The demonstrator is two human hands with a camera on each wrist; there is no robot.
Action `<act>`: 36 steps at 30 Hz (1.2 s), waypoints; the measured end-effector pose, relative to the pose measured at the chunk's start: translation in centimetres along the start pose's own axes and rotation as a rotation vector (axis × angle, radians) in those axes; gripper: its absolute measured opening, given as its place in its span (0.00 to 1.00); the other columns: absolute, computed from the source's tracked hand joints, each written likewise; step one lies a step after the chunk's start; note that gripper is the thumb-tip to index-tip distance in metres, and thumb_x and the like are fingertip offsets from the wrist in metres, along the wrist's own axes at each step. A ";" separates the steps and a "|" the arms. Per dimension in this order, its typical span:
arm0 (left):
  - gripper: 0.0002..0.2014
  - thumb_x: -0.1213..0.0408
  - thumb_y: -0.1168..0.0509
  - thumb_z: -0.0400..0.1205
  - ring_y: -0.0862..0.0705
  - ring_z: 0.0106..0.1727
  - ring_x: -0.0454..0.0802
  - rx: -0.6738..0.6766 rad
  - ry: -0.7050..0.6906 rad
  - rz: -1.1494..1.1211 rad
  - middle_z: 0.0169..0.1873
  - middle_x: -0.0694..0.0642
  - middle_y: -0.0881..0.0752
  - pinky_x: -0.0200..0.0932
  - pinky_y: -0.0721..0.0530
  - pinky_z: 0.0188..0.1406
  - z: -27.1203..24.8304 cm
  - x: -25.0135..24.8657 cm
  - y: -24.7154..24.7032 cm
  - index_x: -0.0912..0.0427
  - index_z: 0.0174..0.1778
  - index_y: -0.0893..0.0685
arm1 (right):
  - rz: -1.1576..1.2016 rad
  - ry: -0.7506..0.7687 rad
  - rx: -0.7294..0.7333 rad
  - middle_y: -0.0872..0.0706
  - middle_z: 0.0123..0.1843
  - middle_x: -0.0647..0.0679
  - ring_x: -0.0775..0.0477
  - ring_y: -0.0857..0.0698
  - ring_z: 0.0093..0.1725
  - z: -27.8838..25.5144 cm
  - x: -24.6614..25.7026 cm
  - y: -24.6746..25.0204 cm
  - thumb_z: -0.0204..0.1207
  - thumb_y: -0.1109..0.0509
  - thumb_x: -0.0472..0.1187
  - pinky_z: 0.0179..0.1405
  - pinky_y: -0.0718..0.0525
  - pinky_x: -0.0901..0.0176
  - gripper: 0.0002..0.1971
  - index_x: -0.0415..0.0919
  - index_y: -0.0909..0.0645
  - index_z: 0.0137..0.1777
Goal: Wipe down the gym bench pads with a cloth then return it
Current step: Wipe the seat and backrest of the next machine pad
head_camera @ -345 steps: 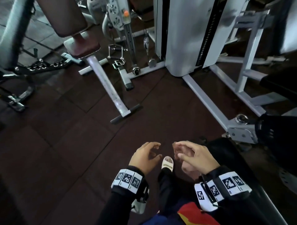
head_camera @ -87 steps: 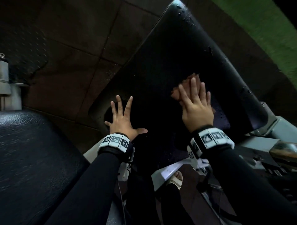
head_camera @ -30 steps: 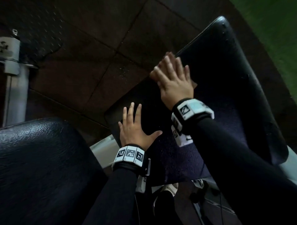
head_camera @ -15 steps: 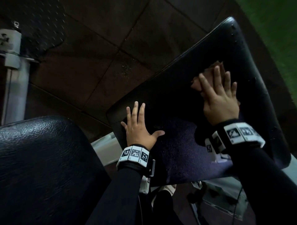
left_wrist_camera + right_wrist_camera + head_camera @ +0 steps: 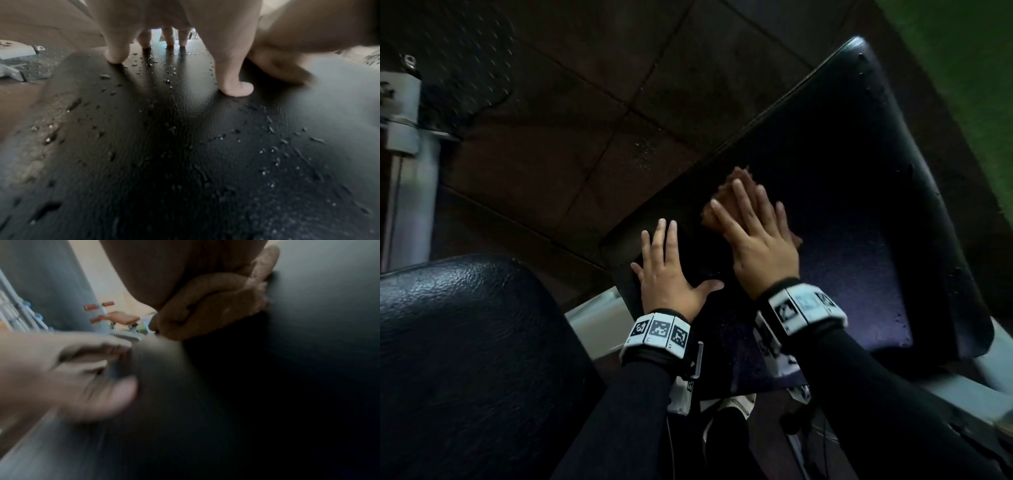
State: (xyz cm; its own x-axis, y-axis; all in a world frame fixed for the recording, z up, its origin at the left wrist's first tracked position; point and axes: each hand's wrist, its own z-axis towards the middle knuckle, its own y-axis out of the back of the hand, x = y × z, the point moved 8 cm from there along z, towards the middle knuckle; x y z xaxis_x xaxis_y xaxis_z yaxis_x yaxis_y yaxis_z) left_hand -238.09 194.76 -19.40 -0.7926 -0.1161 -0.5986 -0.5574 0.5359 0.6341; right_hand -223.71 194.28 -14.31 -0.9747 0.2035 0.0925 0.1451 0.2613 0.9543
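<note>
Brown cloth, bunched, lies flat on the black bench pad beneath the right hand, whose straight fingers press it down. Left hand, just beside the right wrist, rests on the pad with fingers extended and thumb spread. Water droplets dot the pad behind the left fingertips. A second black pad lies outward of the left forearm.
</note>
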 end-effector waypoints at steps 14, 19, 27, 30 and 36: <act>0.64 0.41 0.21 0.59 0.67 0.82 0.50 0.122 0.047 0.027 0.81 0.43 0.70 0.77 0.53 0.73 0.6 -0.2 -0.6 0.37 0.81 0.62 | 0.076 -0.280 -0.172 0.56 0.85 0.51 0.42 0.60 0.83 5.9 -6.5 5.4 0.83 0.46 0.46 0.77 0.67 0.48 0.27 0.62 0.46 0.81; 0.65 0.43 0.20 0.60 0.68 0.82 0.50 0.142 0.061 0.052 0.81 0.44 0.70 0.77 0.53 0.73 0.7 -0.2 -0.5 0.38 0.81 0.63 | 0.030 -0.102 -0.027 0.55 0.85 0.50 0.41 0.60 0.83 8.2 -1.5 3.5 0.82 0.44 0.46 0.79 0.64 0.43 0.27 0.57 0.43 0.81; 0.64 0.41 0.21 0.60 0.67 0.82 0.54 0.136 0.031 0.044 0.81 0.47 0.69 0.80 0.53 0.71 0.6 -0.4 -0.2 0.41 0.82 0.62 | 0.133 -0.053 -0.153 0.41 0.83 0.49 0.39 0.46 0.82 -1.8 -4.1 3.1 0.75 0.37 0.37 0.81 0.46 0.43 0.29 0.53 0.32 0.77; 0.64 0.41 0.21 0.59 0.66 0.82 0.55 0.126 0.019 0.050 0.82 0.48 0.68 0.80 0.52 0.71 0.5 -0.6 -0.2 0.42 0.82 0.61 | 0.132 -0.152 -0.169 0.40 0.82 0.48 0.38 0.45 0.82 -6.3 -6.9 2.7 0.77 0.41 0.42 0.79 0.44 0.42 0.27 0.53 0.33 0.78; 0.64 0.43 0.21 0.59 0.65 0.83 0.54 0.104 0.021 0.034 0.82 0.49 0.66 0.80 0.53 0.71 0.5 -0.9 -0.1 0.43 0.82 0.58 | 0.156 -0.390 -0.130 0.51 0.83 0.53 0.42 0.55 0.82 -13.8 -10.7 1.2 0.74 0.34 0.32 0.81 0.51 0.45 0.38 0.54 0.45 0.81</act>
State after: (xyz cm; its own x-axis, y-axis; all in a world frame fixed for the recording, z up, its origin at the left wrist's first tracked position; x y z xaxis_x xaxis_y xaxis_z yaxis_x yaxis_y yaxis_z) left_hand -237.17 195.26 -19.17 -0.8164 -0.1136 -0.5662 -0.5023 0.6235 0.5991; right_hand -215.40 179.42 -10.20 -0.8018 0.5790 0.1480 0.2389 0.0836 0.9674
